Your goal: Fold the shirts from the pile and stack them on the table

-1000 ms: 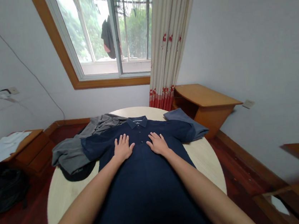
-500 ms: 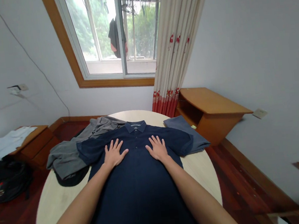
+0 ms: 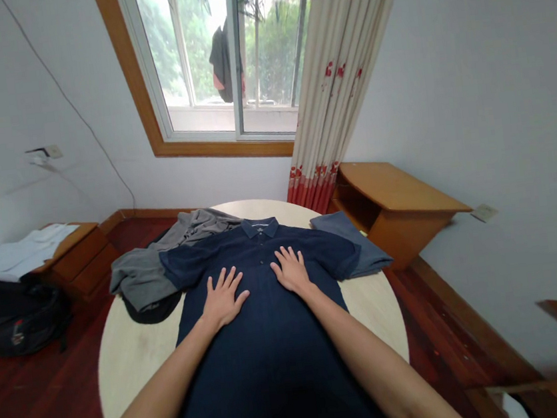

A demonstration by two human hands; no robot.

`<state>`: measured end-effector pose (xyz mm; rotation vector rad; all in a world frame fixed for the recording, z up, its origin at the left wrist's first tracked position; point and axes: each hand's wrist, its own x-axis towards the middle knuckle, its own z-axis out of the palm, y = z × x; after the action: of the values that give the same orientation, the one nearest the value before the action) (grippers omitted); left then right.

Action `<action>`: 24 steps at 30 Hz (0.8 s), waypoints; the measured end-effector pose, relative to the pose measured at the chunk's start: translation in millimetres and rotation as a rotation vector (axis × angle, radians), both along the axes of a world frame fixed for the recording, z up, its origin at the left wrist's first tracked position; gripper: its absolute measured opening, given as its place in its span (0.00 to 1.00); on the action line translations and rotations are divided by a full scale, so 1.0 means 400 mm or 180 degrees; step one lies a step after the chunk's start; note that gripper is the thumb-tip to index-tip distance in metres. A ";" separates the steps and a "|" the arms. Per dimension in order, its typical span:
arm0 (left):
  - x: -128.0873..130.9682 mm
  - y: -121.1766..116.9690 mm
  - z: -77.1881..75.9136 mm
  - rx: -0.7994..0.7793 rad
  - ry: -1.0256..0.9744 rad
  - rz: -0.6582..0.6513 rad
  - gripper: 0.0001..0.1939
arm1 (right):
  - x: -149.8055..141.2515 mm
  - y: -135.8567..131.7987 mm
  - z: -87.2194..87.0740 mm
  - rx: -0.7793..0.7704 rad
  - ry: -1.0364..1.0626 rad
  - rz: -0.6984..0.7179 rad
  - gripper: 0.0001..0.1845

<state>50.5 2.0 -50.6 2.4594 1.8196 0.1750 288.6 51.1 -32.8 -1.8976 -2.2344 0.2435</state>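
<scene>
A dark navy polo shirt [image 3: 263,311] lies spread face up on a round pale table [image 3: 124,357], its collar toward the window and its short sleeves out to both sides. My left hand [image 3: 223,298] rests flat on the left part of the chest, fingers spread. On the right part, a little nearer the collar, my right hand [image 3: 290,270] lies palm down with its fingers apart. Neither hand grips the cloth. The shirt's lower end runs into dark shadow close to my body.
Crumpled grey clothing [image 3: 140,275] lies under the left sleeve, partly over a black item [image 3: 154,312]. A folded blue-grey garment [image 3: 364,253] sits by the right sleeve. Beyond stand a wooden cabinet [image 3: 401,188] and a curtain [image 3: 339,81]. A black bag [image 3: 24,318] is on the floor at left.
My left hand has slid down the shirt, toward my body, and now sits lower than the right. The right hand stays near the chest buttons. The view has shifted slightly.
</scene>
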 end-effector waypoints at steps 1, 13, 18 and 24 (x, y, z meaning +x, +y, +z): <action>-0.001 0.001 -0.003 -0.0005 0.0000 0.0000 0.32 | -0.016 -0.025 -0.002 0.0009 0.0041 0.0082 0.32; -0.040 0.087 -0.011 0.0057 -0.0050 -0.0199 0.35 | -0.067 -0.077 -0.034 -0.0084 0.0072 -0.0095 0.35; -0.043 0.175 -0.016 0.0060 -0.0098 -0.0204 0.35 | -0.072 0.005 -0.034 -0.0034 0.0038 -0.0125 0.34; -0.036 0.209 -0.020 0.0091 -0.0047 -0.0168 0.34 | -0.069 0.047 -0.037 0.0076 0.0105 -0.0122 0.33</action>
<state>36.0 85.6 -58.4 2.5154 1.7565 0.2168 260.8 69.8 -47.7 -1.9082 -2.1679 0.2393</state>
